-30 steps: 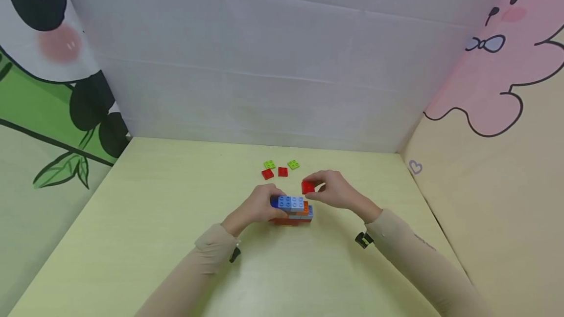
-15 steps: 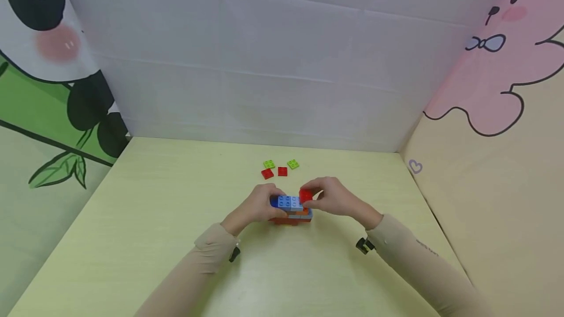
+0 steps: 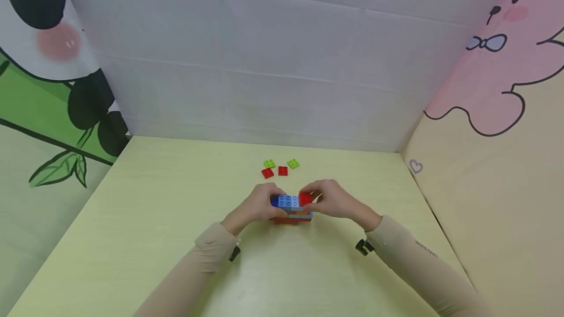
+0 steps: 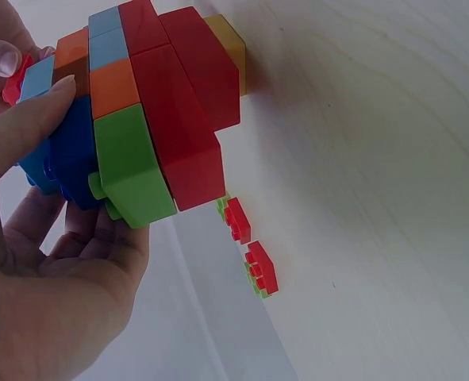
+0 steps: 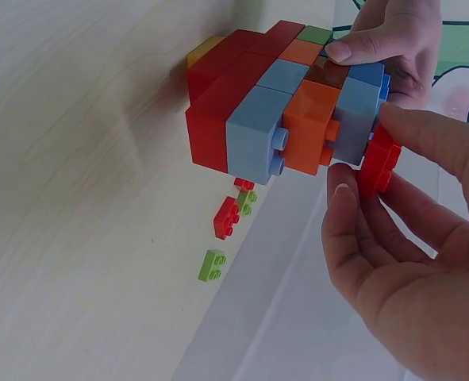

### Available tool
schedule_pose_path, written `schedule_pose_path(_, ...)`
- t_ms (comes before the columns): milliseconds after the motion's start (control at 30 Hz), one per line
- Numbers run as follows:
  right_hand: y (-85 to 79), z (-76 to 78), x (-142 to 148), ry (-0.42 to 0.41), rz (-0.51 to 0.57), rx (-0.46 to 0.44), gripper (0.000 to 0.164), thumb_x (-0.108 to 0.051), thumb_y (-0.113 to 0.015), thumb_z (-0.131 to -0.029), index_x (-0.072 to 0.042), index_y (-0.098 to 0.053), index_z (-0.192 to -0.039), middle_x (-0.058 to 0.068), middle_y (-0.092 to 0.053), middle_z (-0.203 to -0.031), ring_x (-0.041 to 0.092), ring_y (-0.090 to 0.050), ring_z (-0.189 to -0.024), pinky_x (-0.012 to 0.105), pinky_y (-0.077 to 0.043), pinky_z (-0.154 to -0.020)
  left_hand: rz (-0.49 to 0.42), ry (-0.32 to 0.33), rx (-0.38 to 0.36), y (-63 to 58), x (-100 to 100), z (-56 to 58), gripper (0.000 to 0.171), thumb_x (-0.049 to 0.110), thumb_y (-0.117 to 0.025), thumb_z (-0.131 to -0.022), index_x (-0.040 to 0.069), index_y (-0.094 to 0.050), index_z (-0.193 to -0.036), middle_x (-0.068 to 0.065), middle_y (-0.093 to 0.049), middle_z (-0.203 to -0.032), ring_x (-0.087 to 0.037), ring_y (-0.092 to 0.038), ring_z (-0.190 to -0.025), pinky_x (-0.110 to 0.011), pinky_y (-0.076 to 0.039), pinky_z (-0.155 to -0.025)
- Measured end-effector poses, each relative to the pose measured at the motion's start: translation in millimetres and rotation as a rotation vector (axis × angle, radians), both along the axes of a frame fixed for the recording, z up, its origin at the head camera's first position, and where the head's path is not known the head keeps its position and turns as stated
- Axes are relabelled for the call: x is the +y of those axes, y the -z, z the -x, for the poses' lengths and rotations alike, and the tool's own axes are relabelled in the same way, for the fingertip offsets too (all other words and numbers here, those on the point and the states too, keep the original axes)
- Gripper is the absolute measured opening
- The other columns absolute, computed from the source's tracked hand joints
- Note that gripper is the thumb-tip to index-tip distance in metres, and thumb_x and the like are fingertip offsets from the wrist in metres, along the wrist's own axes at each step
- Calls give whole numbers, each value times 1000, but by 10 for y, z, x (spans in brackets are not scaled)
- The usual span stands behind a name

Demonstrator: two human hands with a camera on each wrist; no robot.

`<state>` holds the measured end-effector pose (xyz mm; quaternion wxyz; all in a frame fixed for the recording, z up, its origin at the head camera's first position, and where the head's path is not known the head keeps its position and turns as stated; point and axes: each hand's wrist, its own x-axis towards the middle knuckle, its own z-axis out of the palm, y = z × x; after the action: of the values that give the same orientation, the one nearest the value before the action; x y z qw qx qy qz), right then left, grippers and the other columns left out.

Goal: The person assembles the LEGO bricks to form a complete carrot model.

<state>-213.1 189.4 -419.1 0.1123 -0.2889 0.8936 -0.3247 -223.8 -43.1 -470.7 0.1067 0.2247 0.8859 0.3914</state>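
Note:
A stepped stack of toy building bricks [image 4: 171,103] stands on the table, red in the lower layers with a yellow brick [image 4: 230,48] at the base. Orange, light blue, green and dark blue bricks make up its upper layers. My left hand [image 3: 260,203] grips its left end, thumb on the near side and fingers behind. Between thumb and fingertips, my right hand [image 3: 335,199] pinches a red brick [image 5: 378,163]. That brick is right at the studs of the light blue brick [image 5: 355,119] on the top layer's right end, overhanging the lower steps.
Behind the stack lie two loose red bricks [image 3: 267,173] and two light green bricks [image 3: 293,163]. A white sheet [image 3: 282,72] rises at the table's [image 3: 132,238] back edge. Walls with cartoon drawings stand on the left and right.
My right hand has come left and down with the red brick, from beside the stack to the right end of its top. My left hand keeps its grip and place.

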Motion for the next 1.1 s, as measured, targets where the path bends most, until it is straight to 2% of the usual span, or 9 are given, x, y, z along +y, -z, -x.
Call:
schedule_pose_path(467,9,-17,-43,-4,-41,56,35,-15,-75,-83,-5,-68,-116,-2,-65,-102,12,-60,-83,26,-51,-70,-13,31,21,-18,-27,-10,35,24,-83,-75,12,-70,-105,5,-55,-92,-17,-51,-90,-32,-46,-78)
schedule_pose_path(867,-25,-2,-96,2,-73,65,34,-17,-78,-81,-6,-70,-112,-4,-66,-97,10,-59,-78,25,-51,-67,-7,13,7,-23,-36,-11,35,23,-83,-75,12,-70,-106,5,-55,-92,-16,-51,-91,-32,-46,-78)
schedule_pose_path(1100,-54,-29,-147,34,-84,46,34,-14,-79,-79,-4,-71,-110,-3,-66,-96,12,-58,-78,25,-51,-65,-13,19,9,-20,-51,-22,35,22,-83,-75,12,-70,-106,5,-55,-93,-16,-51,-91,-31,-46,-78)
